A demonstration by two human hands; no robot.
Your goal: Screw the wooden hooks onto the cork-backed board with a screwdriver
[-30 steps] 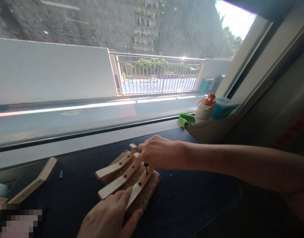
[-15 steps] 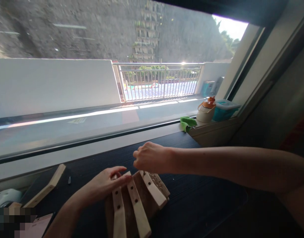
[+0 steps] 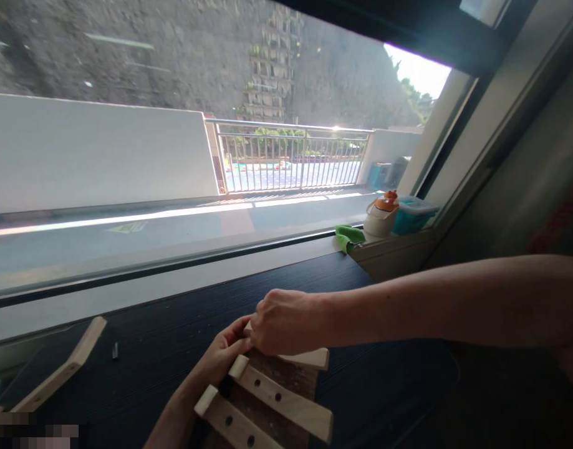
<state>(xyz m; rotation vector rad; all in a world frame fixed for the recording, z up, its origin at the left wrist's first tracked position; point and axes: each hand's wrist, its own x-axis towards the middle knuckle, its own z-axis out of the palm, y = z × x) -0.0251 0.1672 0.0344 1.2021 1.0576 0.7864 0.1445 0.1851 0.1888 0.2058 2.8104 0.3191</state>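
Several pale angled wooden pieces with drilled holes lie across a brown wooden board (image 3: 309,377) on the dark table. My left hand (image 3: 223,352) has its thumb and fingers closed around the end of the farthest wooden piece (image 3: 309,358). Over that same piece is my right hand (image 3: 281,321), fingers curled tight and touching the left fingertips; whatever they grip is hidden. Nearer to me are a middle wooden piece (image 3: 290,399) and a near wooden piece (image 3: 234,424), each showing two dark holes, with neither hand on them.
Another angled wooden piece (image 3: 64,371) lies at the table's left, beside a small metal part (image 3: 115,350). On the sill stand a bottle with an orange lid (image 3: 381,215) and a teal box (image 3: 413,215), next to a green cloth (image 3: 349,237). A window (image 3: 164,156) runs behind the table.
The board and its wooden pieces have turned counterclockwise. My left hand has shifted from the nearer pieces to the farthest one, and my right hand has come down against it.
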